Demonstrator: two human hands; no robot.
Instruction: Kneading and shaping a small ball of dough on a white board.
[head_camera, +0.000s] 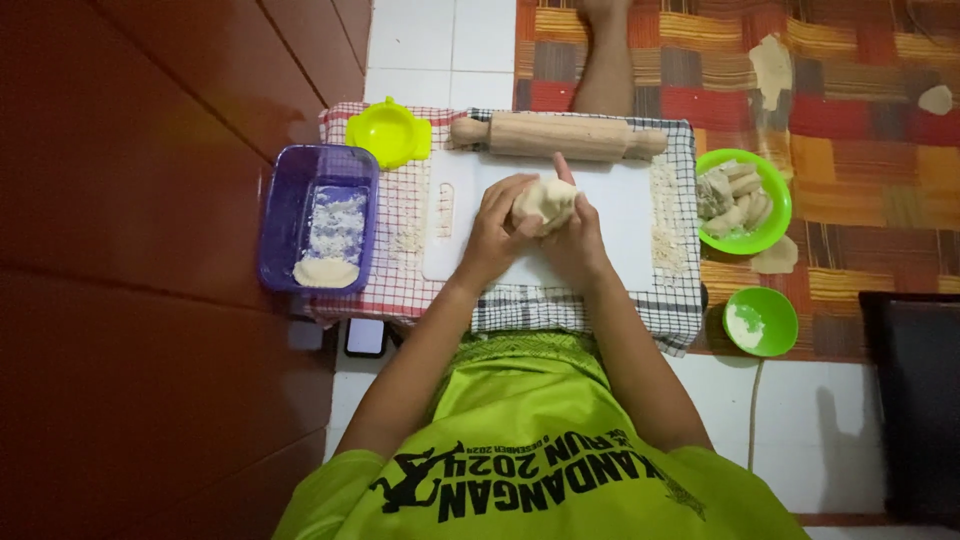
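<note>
Now both hands meet over the white board (620, 215); the left hand (495, 235) and right hand (578, 240) have their fingers curled round a pale dough lump (546, 200), cupped between them just above the board; a rolling pin (557, 136) lies across the far edge, on the checked cloth (400, 215); left, a yellow mould (388, 132) and a purple tub (318, 215); right, a green bowl (775, 195) of pieces, and a smaller green bowl (775, 320) nearer.

Dim, warm indoor light from above, soft shadows, slight blur throughout, mild wide-angle bending at the edges.
</note>
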